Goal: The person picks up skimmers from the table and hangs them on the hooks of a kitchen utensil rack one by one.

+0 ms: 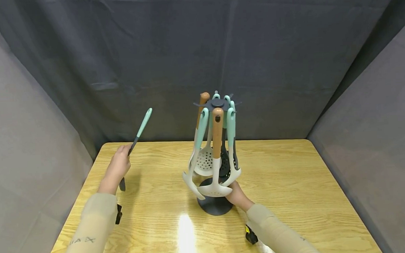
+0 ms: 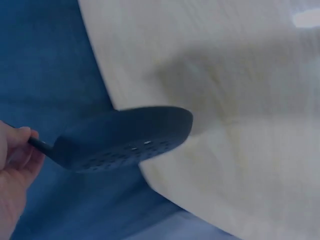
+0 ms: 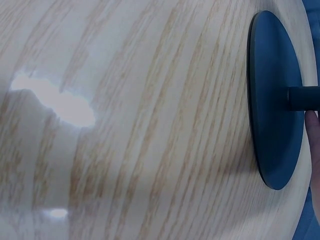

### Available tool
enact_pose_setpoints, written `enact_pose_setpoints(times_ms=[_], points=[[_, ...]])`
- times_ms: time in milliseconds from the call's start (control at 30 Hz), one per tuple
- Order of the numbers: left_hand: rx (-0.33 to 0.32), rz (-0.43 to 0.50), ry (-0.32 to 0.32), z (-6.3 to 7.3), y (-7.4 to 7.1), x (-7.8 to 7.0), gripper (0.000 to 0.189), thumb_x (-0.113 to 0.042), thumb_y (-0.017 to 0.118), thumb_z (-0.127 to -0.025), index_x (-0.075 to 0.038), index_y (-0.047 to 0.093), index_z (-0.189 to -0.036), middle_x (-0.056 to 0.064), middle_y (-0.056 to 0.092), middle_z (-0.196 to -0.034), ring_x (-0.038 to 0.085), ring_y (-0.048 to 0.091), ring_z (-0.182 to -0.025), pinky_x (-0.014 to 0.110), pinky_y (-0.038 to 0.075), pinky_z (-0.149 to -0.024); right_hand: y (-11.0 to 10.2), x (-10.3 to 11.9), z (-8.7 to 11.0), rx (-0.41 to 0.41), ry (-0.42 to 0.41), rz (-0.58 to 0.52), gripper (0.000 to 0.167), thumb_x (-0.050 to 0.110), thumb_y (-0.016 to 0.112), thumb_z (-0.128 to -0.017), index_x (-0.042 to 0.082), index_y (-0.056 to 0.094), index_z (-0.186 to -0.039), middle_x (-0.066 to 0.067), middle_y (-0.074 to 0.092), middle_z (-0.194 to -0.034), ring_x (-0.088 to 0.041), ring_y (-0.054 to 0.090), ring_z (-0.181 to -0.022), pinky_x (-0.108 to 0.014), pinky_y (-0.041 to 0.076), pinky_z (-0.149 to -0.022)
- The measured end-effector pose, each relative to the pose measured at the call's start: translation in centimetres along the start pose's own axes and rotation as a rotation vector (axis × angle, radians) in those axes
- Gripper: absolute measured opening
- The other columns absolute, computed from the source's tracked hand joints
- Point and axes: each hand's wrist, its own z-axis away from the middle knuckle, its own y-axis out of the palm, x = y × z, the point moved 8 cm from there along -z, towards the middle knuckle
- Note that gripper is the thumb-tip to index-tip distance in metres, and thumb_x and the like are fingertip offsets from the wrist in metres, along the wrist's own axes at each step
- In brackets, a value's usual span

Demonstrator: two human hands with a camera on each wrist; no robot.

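Note:
My left hand [image 1: 119,164] holds a skimmer [image 1: 144,123] by its thin dark shaft, with the mint handle end pointing up. Its dark, perforated head [image 2: 125,137] shows in the left wrist view, raised over the table's edge. At the middle of the table stands a dark utensil stand [image 1: 215,209] with a round base. My right hand [image 1: 237,196] grips its post [image 3: 305,98] low down, partly hidden behind the hanging utensils. From the stand's top hang several utensils, among them a white slotted utensil [image 1: 218,188] with a wooden handle and a white skimmer [image 1: 204,162].
The light wooden table [image 1: 279,176] has rounded corners. A dark curtain [image 1: 152,60] hangs behind it, with grey cloth panels [image 1: 376,134] at both sides. Other mint-handled utensils crowd around the stand, and small dark devices are strapped at both wrists.

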Motion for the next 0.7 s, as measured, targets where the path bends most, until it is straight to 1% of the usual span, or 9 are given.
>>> enact_pose_setpoints(times_ms=[33, 100, 200, 367, 500, 567, 700], points=[[-0.007, 0.001, 0.024, -0.1, -0.1, -0.7, 0.043, 0.010, 0.043, -0.090, 0.007, 0.038, -0.132, 0.025, 0.046, -0.114, 0.042, 0.049, -0.104, 0.050, 0.046, -0.084, 0.1, -0.5, -0.1, -0.009, 0.003, 0.005, 0.006, 0.004, 0.057, -0.089, -0.001, 0.059, -0.092, -0.009, 0.061, -0.089, -0.004, 0.049, -0.082, -0.026, 0.046, -0.075], [-0.036, 0.004, 0.085, -0.3, -0.6, -2.3, 0.041, 0.009, 0.044, -0.091, 0.006, 0.039, -0.131, 0.023, 0.047, -0.113, 0.040, 0.051, -0.103, 0.048, 0.048, -0.083, 0.3, -1.7, -0.2, -0.011, 0.011, 0.007, 0.006, 0.005, 0.057, -0.090, 0.001, 0.060, -0.092, -0.008, 0.061, -0.090, -0.003, 0.049, -0.082, -0.026, 0.046, -0.074], [-0.099, 0.008, 0.187, -0.1, -1.5, -4.9, 0.038, 0.008, 0.046, -0.091, 0.005, 0.042, -0.129, 0.020, 0.049, -0.108, 0.035, 0.054, -0.095, 0.043, 0.051, -0.076, 0.6, -3.3, -0.5, -0.004, 0.036, -0.002, 0.005, 0.008, 0.057, -0.090, 0.004, 0.060, -0.094, -0.004, 0.061, -0.091, -0.004, 0.049, -0.084, -0.025, 0.046, -0.076], [-0.195, 0.021, 0.337, 0.6, -3.0, -8.8, 0.038, 0.010, 0.050, -0.088, 0.004, 0.046, -0.125, 0.017, 0.051, -0.106, 0.030, 0.055, -0.092, 0.038, 0.052, -0.074, 0.8, -3.8, -0.5, 0.018, 0.036, -0.032, 0.007, 0.009, 0.057, -0.091, 0.007, 0.059, -0.097, -0.004, 0.060, -0.094, -0.008, 0.051, -0.086, -0.027, 0.046, -0.078], [-0.259, 0.014, 0.424, 1.1, -3.9, -11.0, 0.037, 0.011, 0.053, -0.086, 0.005, 0.048, -0.122, 0.017, 0.052, -0.103, 0.028, 0.055, -0.092, 0.037, 0.053, -0.076, 0.7, -3.3, -0.4, 0.008, 0.046, -0.017, 0.007, 0.007, 0.057, -0.090, 0.006, 0.060, -0.096, -0.004, 0.061, -0.093, -0.006, 0.050, -0.085, -0.026, 0.046, -0.076], [-0.281, 0.012, 0.456, 1.3, -4.2, -11.8, 0.037, 0.012, 0.054, -0.085, 0.005, 0.048, -0.121, 0.016, 0.052, -0.102, 0.028, 0.055, -0.091, 0.036, 0.052, -0.076, 0.5, -2.2, -0.3, -0.003, 0.034, -0.007, 0.006, 0.004, 0.057, -0.090, 0.003, 0.060, -0.095, -0.006, 0.062, -0.091, -0.003, 0.050, -0.084, -0.025, 0.046, -0.074], [-0.305, 0.006, 0.511, 1.7, -4.8, -13.4, 0.036, 0.012, 0.056, -0.084, 0.005, 0.050, -0.119, 0.016, 0.053, -0.101, 0.026, 0.055, -0.091, 0.035, 0.052, -0.077, 0.0, -0.2, 0.0, 0.001, 0.030, -0.009, 0.006, 0.001, 0.056, -0.089, 0.000, 0.059, -0.093, -0.009, 0.061, -0.090, -0.003, 0.049, -0.082, -0.025, 0.046, -0.073]])
